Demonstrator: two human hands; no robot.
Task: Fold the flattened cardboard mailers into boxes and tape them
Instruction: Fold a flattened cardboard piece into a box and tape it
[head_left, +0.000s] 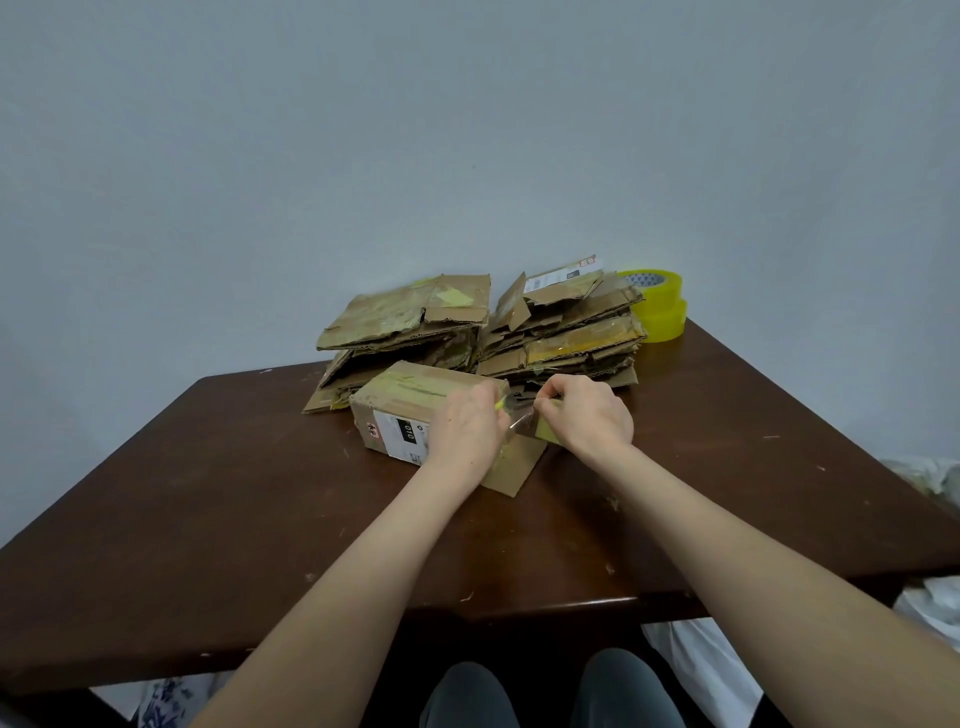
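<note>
My left hand (464, 422) presses the box (415, 415) down at table (208, 493) centre while right hand (589, 413) pinches a tape (522, 421) strip taut btwn both, prob. for sealing. Flat mailers (561, 327) and rolls (657, 304) wait behind, within reach.

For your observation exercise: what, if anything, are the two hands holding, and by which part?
Both hands pinch a clear strip of tape stretched over the folded box: the left hand at its left end, the right hand at its right end.
</note>
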